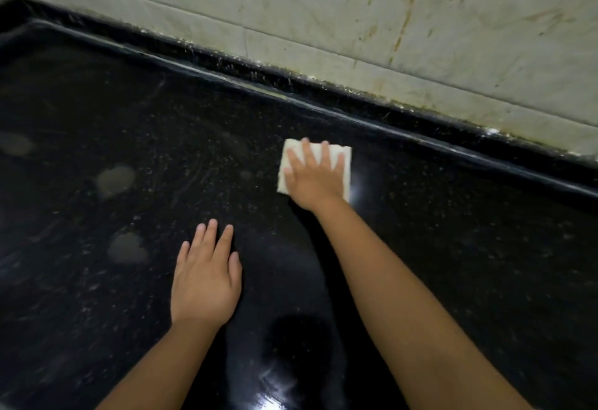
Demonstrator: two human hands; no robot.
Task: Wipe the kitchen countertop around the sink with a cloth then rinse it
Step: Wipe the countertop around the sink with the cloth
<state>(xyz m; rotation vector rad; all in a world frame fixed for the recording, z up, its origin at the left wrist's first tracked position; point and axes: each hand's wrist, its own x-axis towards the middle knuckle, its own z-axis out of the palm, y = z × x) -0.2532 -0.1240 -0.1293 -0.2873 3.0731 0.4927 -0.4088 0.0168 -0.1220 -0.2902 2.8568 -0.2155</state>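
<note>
A folded white cloth (345, 159) lies flat on the black speckled countertop (453, 248), close to its raised back lip. My right hand (315, 176) presses down on the cloth with fingers spread, covering most of it. My left hand (207, 277) rests palm-down on the bare counter nearer to me, fingers apart, holding nothing. Wet smear marks curve across the counter to the left of the cloth. No sink shows in this view.
A stained, pale tiled wall (356, 21) rises behind the black back lip (323, 108). Several dull greyish patches (115, 180) mark the counter at the left. A bright light reflection (271, 400) gleams near the bottom edge.
</note>
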